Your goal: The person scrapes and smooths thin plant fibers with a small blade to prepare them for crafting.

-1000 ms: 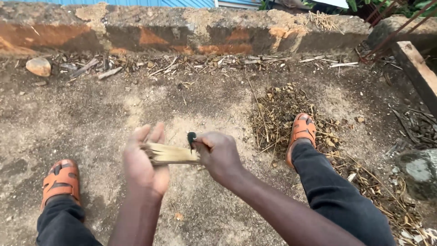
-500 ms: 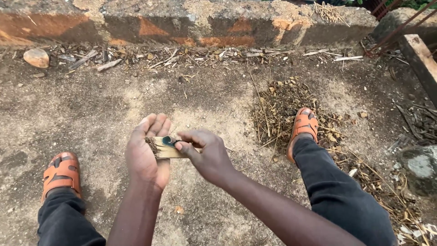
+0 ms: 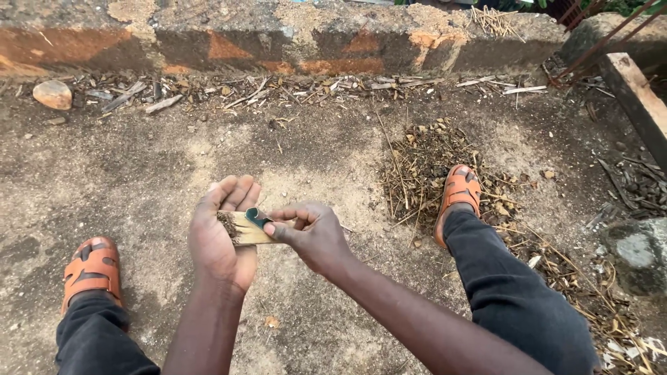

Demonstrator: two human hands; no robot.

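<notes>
- The left hand (image 3: 221, 239) is lying palm up and open wide, fingers stretched forward, with a short bundle of pale straw-like fibres (image 3: 244, 229) resting across the palm.
- The bundle is pointing its darker, frayed end toward the thumb side of that hand, while its other end is reaching over to the right hand.
- The right hand (image 3: 311, 235) is pinching narrowly — thumb and fingertips closing on the bundle's near end and on a small dark green band (image 3: 256, 217) that is sitting against the fibres; whether the band is going all the way round cannot be told.
- Both hands are hovering above bare, sandy ground (image 3: 139, 173), between the person's knees in dark trousers.
- An orange sandal (image 3: 90, 269) is showing on the left foot and another orange sandal (image 3: 462, 189) on the right — the right one is standing on a heap of dry twigs and leaves (image 3: 424, 156).
- A low, weathered wall (image 3: 292, 38) is running across the top, with wood scraps along its foot and a pale stone (image 3: 52, 94) lying near its left end.
</notes>
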